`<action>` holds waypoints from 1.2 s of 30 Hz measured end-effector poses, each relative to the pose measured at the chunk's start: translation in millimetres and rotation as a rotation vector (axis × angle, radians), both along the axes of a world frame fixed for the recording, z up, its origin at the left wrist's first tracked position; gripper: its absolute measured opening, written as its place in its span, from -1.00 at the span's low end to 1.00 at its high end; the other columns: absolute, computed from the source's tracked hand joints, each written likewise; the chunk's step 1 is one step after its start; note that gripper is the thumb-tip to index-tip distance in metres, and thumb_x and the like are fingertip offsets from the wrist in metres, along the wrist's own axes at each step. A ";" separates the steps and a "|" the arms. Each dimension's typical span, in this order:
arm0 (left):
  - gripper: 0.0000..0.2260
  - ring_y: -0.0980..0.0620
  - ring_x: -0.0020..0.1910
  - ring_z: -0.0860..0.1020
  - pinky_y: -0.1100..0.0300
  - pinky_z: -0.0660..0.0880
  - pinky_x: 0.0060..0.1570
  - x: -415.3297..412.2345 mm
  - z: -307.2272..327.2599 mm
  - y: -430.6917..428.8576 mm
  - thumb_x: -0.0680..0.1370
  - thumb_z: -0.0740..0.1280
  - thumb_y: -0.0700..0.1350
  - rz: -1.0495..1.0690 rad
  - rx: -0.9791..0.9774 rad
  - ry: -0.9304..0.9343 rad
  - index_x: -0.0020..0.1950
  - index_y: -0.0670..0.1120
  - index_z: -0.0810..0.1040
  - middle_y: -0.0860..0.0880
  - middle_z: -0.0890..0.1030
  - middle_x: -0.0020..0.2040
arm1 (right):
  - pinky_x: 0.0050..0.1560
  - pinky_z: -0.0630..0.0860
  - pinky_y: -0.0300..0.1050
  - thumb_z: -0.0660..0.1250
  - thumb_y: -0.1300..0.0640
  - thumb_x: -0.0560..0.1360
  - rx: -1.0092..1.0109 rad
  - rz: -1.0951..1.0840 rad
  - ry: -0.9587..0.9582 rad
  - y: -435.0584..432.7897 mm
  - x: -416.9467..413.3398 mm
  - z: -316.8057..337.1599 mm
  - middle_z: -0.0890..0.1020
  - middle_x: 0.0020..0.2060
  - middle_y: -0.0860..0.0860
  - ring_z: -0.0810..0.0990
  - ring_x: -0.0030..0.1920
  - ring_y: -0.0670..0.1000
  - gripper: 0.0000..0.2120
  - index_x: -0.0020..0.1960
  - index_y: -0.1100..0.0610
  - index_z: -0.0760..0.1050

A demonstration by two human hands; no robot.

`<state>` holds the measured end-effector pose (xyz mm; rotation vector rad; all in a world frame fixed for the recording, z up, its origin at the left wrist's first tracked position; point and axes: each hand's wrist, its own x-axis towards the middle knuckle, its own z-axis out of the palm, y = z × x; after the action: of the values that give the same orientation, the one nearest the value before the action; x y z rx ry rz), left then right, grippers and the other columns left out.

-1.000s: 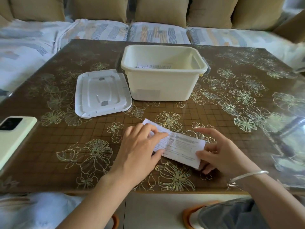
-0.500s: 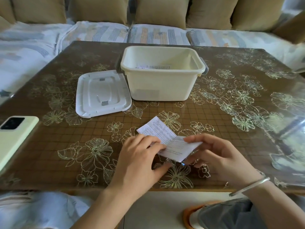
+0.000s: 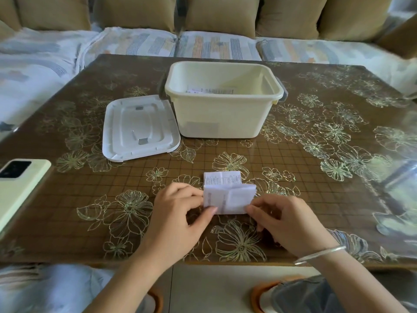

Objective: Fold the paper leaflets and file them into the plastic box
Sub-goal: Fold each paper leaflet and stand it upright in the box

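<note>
Lid [image 3: 140, 128] lies left of the box [image 3: 221, 118]; leaflet [image 3: 228, 197] before it; phone [image 3: 20, 184] at table's [image 3: 316, 199] left edge.

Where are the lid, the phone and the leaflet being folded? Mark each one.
lid [image 3: 140, 129]: head view, middle of its flat white panel.
phone [image 3: 15, 190]: head view, its pale green back, below the camera block.
leaflet [image 3: 229, 197]: head view, middle of its folded front flap.

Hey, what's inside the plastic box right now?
Printed paper lies on the bottom of the plastic box. Its near wall hides most of the floor, so the count is unclear.
</note>
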<state>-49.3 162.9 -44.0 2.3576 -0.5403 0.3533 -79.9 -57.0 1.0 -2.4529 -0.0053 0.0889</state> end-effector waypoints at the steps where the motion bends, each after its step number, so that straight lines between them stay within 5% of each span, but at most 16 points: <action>1: -0.64 0.17 0.02 0.44 0.09 0.37 0.10 1.1 -0.9 -1.6 0.49 0.21 0.23 0.025 -0.007 0.009 -0.11 0.04 0.70 0.29 0.57 -0.11 | -0.33 0.52 -0.13 0.30 -0.18 0.46 -0.013 -0.023 -0.006 1.8 2.1 -1.4 0.60 -0.47 -0.21 0.51 -0.48 -0.20 -0.81 -0.26 -0.13 0.54; 8: -0.76 0.05 -0.11 0.46 0.07 0.42 -0.09 1.0 -1.0 -21.0 0.47 0.32 0.17 0.250 0.056 -0.006 -0.25 0.04 0.55 0.16 0.57 -0.20 | -0.27 0.54 -0.13 0.30 -0.27 0.43 -0.174 -0.155 -0.022 12.2 10.8 -10.6 0.57 -0.44 -0.15 0.53 -0.33 -0.15 -0.73 -0.30 -0.12 0.50; 13: -0.78 0.05 -0.14 0.49 0.10 0.45 -0.13 1.7 4.3 -23.8 0.43 0.37 0.13 0.276 0.157 0.011 -0.06 0.02 0.57 0.11 0.55 -0.12 | -0.30 0.50 -0.17 0.31 -0.27 0.42 -0.243 -0.191 -0.029 17.8 11.5 -10.4 0.54 -0.41 -0.18 0.51 -0.31 -0.15 -0.73 -0.27 -0.08 0.49; 16: -0.54 0.07 -0.13 0.52 0.15 0.50 -0.11 4.1 8.6 -24.0 0.39 0.47 0.07 0.259 0.155 0.040 0.24 -0.02 0.49 0.04 0.56 0.07 | -0.29 0.49 -0.19 0.30 -0.26 0.43 -0.286 -0.185 -0.036 20.4 10.1 -8.9 0.53 -0.40 -0.20 0.51 -0.29 -0.17 -0.73 -0.24 -0.08 0.46; 19: -0.35 0.02 0.13 0.52 0.10 0.49 0.16 4.4 10.2 -27.1 0.38 0.50 -0.05 0.210 0.178 -0.002 0.43 -0.08 0.38 -0.06 0.42 0.36 | -0.28 0.49 -0.19 0.30 -0.25 0.44 -0.295 -0.175 -0.049 20.8 9.9 -5.5 0.53 -0.38 -0.19 0.51 -0.27 -0.17 -0.75 -0.16 -0.09 0.45; 22: -0.53 -0.04 0.28 0.46 0.04 0.35 0.31 7.4 8.2 -29.1 0.40 0.46 -0.16 0.094 0.285 -0.111 0.31 -0.06 0.53 -0.04 0.47 0.36 | -0.31 0.41 -0.17 0.35 -0.17 0.44 -0.292 -0.126 -0.094 20.7 9.9 -5.4 0.51 -0.32 -0.18 0.48 -0.27 -0.14 -0.76 -0.01 -0.10 0.36; 25: -0.68 -0.01 0.28 0.49 0.06 0.28 0.30 11.5 4.5 -26.8 0.47 0.36 -0.19 0.013 0.343 -0.118 0.21 -0.01 0.62 0.02 0.57 0.26 | -0.34 0.44 -0.19 0.46 0.01 0.35 -0.369 -0.017 -0.348 21.9 10.3 -10.4 0.50 -0.13 -0.18 0.50 -0.13 -0.08 -0.65 0.07 -0.05 0.43; 29: -0.66 0.03 0.31 0.47 0.00 0.32 0.28 15.0 2.8 -18.1 0.55 0.15 -0.03 -0.048 0.398 -0.055 0.27 0.10 0.57 0.08 0.53 0.33 | 0.06 0.53 -0.03 0.42 0.17 0.36 -0.414 0.224 -0.483 19.1 18.4 -21.2 0.55 0.11 -0.08 0.51 0.14 0.03 -0.62 0.17 0.02 0.52; 32: -0.61 0.04 0.35 0.39 -0.06 0.31 0.27 21.5 5.0 -7.5 0.59 0.03 0.06 -0.142 0.451 0.011 0.33 0.17 0.51 0.13 0.41 0.43 | 0.10 0.51 -0.02 0.28 -0.03 0.48 -0.354 0.308 -0.447 11.5 23.2 -21.5 0.56 0.13 -0.15 0.50 0.17 -0.01 -0.69 0.19 -0.02 0.53; 36: -0.55 0.08 0.41 0.25 -0.05 0.19 0.34 36.0 11.9 6.6 0.63 -0.10 0.15 -0.304 0.563 0.074 0.51 0.25 0.23 0.15 0.25 0.51 | 0.08 0.52 -0.05 0.22 -0.28 0.43 -0.343 0.378 -0.396 3.5 26.5 -20.9 0.56 0.14 -0.18 0.51 0.16 -0.04 -0.53 0.21 -0.04 0.53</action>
<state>-13.3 169.5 -32.2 2.7423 -1.0559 -0.0366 -53.4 -53.4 -19.9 -2.7384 -0.6784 -0.2513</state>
